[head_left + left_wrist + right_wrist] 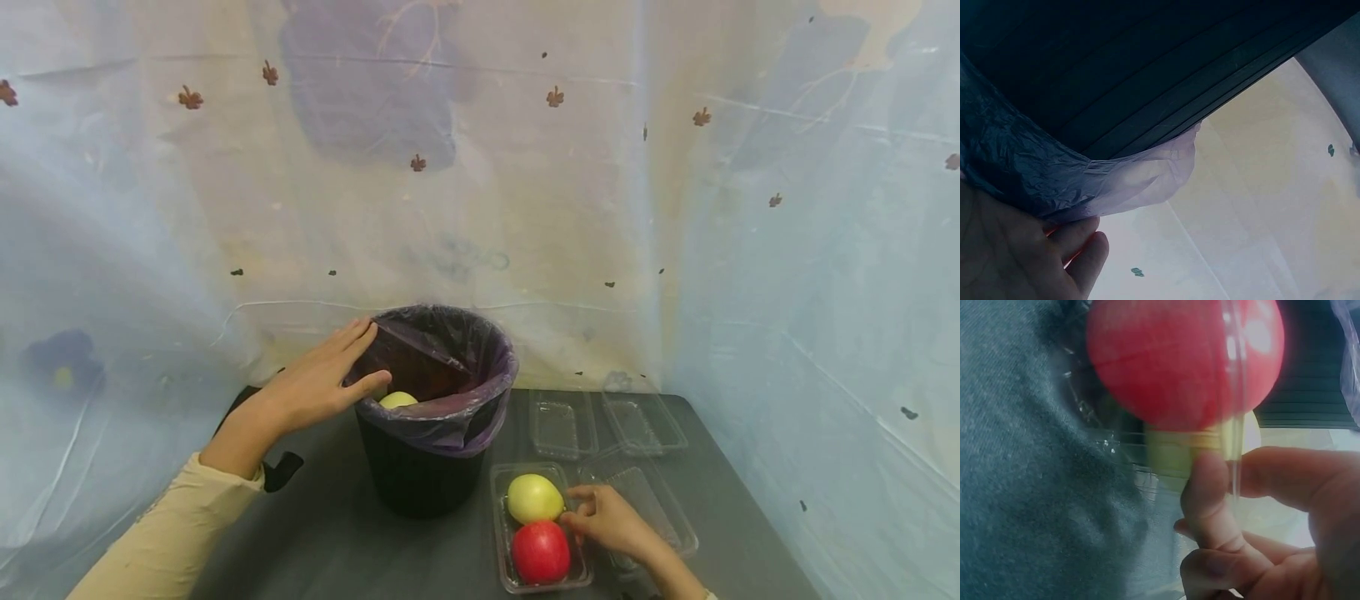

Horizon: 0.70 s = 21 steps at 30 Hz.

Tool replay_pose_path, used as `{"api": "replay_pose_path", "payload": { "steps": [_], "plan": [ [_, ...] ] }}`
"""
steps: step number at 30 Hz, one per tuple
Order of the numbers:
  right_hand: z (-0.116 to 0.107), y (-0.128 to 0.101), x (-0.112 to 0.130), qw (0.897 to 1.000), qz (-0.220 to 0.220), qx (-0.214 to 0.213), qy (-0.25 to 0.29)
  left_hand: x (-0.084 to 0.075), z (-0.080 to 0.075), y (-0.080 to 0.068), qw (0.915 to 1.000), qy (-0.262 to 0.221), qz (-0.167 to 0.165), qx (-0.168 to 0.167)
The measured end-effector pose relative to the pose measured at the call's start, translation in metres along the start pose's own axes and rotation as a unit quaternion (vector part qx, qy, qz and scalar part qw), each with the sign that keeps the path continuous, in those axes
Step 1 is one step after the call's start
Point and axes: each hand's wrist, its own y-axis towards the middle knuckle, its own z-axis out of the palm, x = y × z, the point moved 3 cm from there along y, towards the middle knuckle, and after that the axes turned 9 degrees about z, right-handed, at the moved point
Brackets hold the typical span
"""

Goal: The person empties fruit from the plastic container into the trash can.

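Left hand (318, 385) rests flat on the lined bin (435, 408) rim; right hand (607, 523) pinches the fruit tray (504, 533) wall near the desk's front edge, likely reaching for the yellow apple (534, 497).

A black bin (420, 475) carries a purple liner (465, 375). One red apple (540, 552) and one yellow-green apple (534, 497) sit in a clear tray (501, 533). The tabletop (337, 533) is dark grey; the sleeve (165, 533) is cream. The pale backdrop sheet (525, 192) bears small brown leaves.
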Motion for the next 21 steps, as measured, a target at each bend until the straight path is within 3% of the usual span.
{"api": "replay_pose_path", "payload": {
  "steps": [21],
  "plan": [
    [-0.0046,0.0029,-0.0009,0.999,-0.001,-0.021,0.046,0.0008,0.0021,0.0012,1.0000,0.000,0.003,-0.003]
  ]
}}
